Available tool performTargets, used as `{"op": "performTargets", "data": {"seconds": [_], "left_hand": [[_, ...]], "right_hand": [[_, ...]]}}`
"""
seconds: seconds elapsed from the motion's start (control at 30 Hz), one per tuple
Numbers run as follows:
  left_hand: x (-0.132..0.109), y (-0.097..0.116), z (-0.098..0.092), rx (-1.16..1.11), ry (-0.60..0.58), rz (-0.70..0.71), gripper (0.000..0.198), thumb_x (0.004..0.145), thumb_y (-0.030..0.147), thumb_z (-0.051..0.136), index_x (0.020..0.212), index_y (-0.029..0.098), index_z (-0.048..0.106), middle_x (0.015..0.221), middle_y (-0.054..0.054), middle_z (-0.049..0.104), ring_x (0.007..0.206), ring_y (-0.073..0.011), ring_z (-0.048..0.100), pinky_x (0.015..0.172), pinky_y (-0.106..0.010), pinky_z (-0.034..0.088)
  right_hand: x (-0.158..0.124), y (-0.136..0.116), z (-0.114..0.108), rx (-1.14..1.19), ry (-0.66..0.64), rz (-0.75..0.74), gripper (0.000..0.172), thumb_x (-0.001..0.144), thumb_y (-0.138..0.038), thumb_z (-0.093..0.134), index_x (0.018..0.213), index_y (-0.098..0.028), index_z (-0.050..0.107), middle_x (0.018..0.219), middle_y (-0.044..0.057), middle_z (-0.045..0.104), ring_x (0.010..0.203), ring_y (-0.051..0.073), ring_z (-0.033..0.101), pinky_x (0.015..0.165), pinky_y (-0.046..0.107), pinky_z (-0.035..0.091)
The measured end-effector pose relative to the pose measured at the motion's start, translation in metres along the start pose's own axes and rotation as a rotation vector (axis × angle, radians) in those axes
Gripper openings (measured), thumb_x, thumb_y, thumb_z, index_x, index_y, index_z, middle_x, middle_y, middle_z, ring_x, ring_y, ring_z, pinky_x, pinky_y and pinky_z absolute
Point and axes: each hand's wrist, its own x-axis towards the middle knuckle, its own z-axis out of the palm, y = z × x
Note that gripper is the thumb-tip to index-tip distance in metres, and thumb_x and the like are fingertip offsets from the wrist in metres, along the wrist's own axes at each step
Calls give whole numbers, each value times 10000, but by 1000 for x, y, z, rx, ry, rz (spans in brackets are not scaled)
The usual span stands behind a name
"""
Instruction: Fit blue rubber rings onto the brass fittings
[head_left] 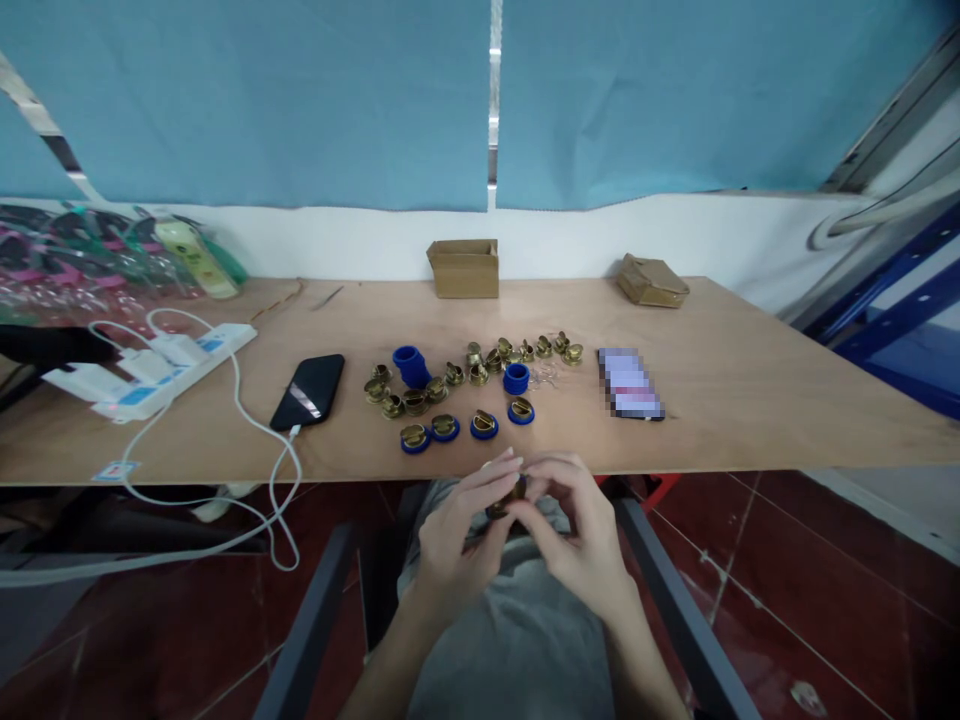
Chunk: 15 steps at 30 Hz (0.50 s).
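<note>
Just in front of the table's near edge, my left hand (459, 525) and my right hand (576, 520) meet, both closed with fingertips pinching a small brass fitting (516, 492). Fingers cover much of it, so its details are hard to make out. Beyond my hands, brass fittings seated in blue rings lie in a loose row, the closest being one fitting (484, 424) and another (520, 410). Behind these is a spread of several bare brass fittings (415, 401). A stack of blue rings (411, 366) leans among them, and a shorter blue stack (516, 377) stands to its right.
A black phone (308, 391) on a white cable and a power strip (180, 370) lie to the left. Another phone (631, 384) is to the right. An open cardboard box (465, 272) and a brown packet (652, 280) stand at the back. Bottles (196, 258) crowd the far left.
</note>
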Motion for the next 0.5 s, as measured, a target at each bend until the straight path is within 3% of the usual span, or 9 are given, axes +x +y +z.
{"op": "performTargets", "data": {"seconds": [0.1,0.2,0.37,0.5], "left_hand": [[0,-1,3,30,0,33,478,889,-21,671,1299,224,642,1299,-79,739,1216,-243,715,1055,-434,622],[-1,-1,4,55,-18,39,499,900,-18,635,1327,241,629,1320,-69,731,1209,-236,720,1038,-416,635],[-6,-5,7,58,-57,-22,598,905,17,626,1445,247,510,1341,-86,719,1224,-236,711,1039,-413,629],[-4,-7,7,33,-135,-15,446,932,39,607,1331,233,560,1325,-107,706,1233,-234,688,1015,-434,625]], "right_hand": [[0,5,1,85,13,96,268,975,-145,621,1201,-272,551,955,12,597,755,139,619,711,277,567],[-2,5,0,103,-41,127,287,968,-144,589,1224,-265,539,973,19,609,781,142,621,734,281,559],[-1,9,-2,90,-38,201,265,919,-136,579,1149,-253,523,799,-40,567,697,133,601,673,249,526],[3,15,-5,95,-72,268,211,911,-151,575,1085,-248,507,786,-53,579,640,119,600,625,230,508]]}}
